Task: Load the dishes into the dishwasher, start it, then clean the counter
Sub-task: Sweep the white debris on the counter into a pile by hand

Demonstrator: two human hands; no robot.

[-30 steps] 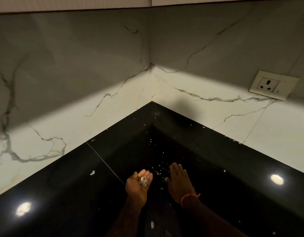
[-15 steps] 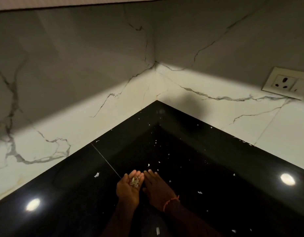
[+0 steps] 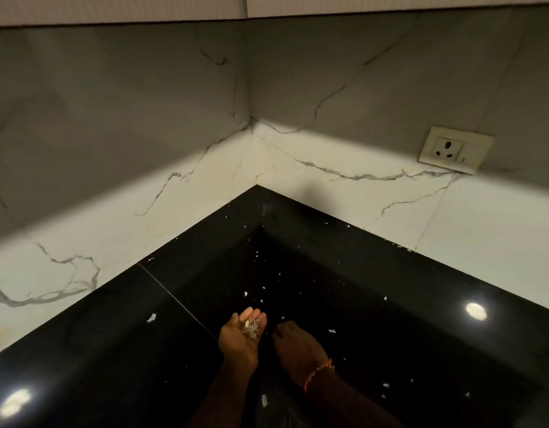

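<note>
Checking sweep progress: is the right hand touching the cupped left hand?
Apart. The head view shows a strip of black counter between the left hand and right hand.

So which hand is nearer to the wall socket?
Right. The right hand lies on the socket side of the counter; the left hand, cupping crumbs, sits beyond it, farther away.
</note>
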